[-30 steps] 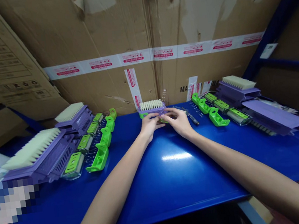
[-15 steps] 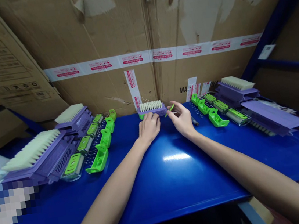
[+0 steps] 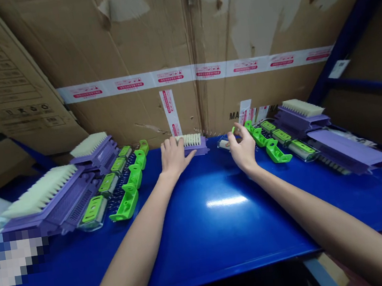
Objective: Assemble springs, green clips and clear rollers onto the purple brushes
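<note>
A purple brush with pale bristles facing up stands at the back middle of the table. My left hand lies over its left end, fingers stretched and thumb spread along its front; the brush's left end is hidden. To the right, my right hand pinches a small green plastic piece, mostly covered by the fingers. Beside that hand lies a small clear case with a white part. Thin wire springs stand behind the brush, too fine to make out clearly.
On the left are larger purple brushes, green-topped clear cases and a row of green brackets. Similar green brackets and purple brush parts lie on the right. Cardboard walls the back of the blue table.
My right hand has pulled away rightward from the brush with the green piece. My left hand has shifted left and spread its fingers over the brush's left end.
</note>
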